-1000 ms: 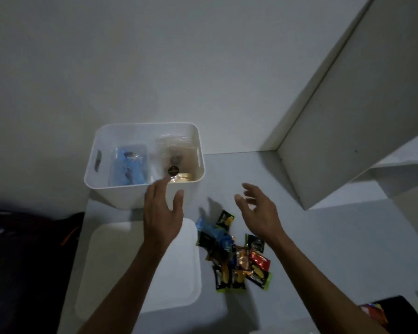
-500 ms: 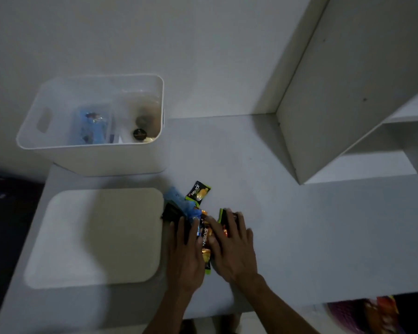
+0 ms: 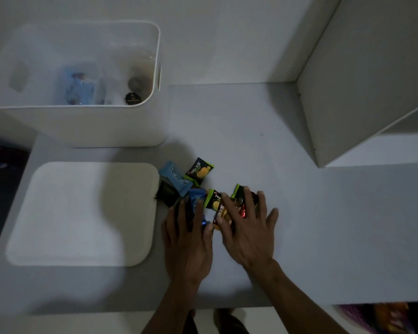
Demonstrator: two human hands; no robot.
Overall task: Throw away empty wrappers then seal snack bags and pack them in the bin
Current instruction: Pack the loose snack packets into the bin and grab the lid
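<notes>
Several small snack packets lie in a pile on the white table: a green-and-black Nextar packet (image 3: 199, 171), a light blue packet (image 3: 175, 179), a black one (image 3: 166, 194). My left hand (image 3: 188, 239) lies flat on the pile's left side, fingers straight over a blue wrapper (image 3: 196, 196). My right hand (image 3: 246, 227) is spread over the right side, covering red and green packets (image 3: 238, 197). A white bin (image 3: 82, 121) stands at the back left with a blue bag (image 3: 79, 89) and a clear bag (image 3: 138, 85) inside.
The bin's white lid (image 3: 82, 213) lies flat left of the pile. A white shelf unit (image 3: 362, 80) rises at the right. The table's front edge (image 3: 299, 306) runs close to my arms. Something colourful (image 3: 377, 317) sits below at the lower right.
Both hands came down from near the bin onto the packet pile. The view has closed in on the table.
</notes>
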